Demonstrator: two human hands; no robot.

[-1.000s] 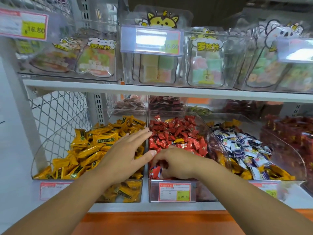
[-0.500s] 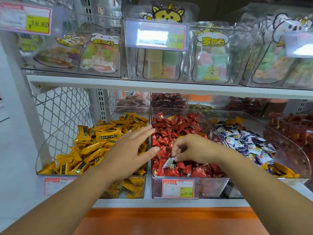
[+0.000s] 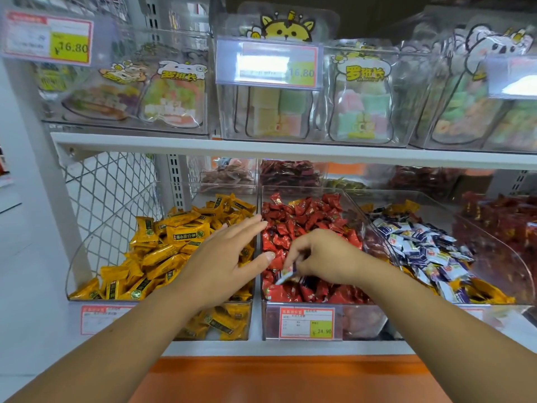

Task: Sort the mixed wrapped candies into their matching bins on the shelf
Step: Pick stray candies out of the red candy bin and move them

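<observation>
1. Here, the right hand [image 3: 325, 257] pinches a white-and-blue candy [image 3: 286, 277] in curled fingertips, low over the red-candy bin [image 3: 363, 321].
2. The left hand [image 3: 223, 266], fingers straight and slightly spread, is over the yellow-candy bin [image 3: 87, 251].
3. The blue-and-white bin [image 3: 508, 266] stands just right.

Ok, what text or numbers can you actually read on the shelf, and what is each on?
"16.80": upper left price tag.
"16.80", faint: upper middle price tag.
"24.90": red bin's price tag.
"罗班长": gummy bag right of the middle tag.
Too blurred: all tags' small print, yellow candy wrappers, yellow bin's price tag.
</observation>
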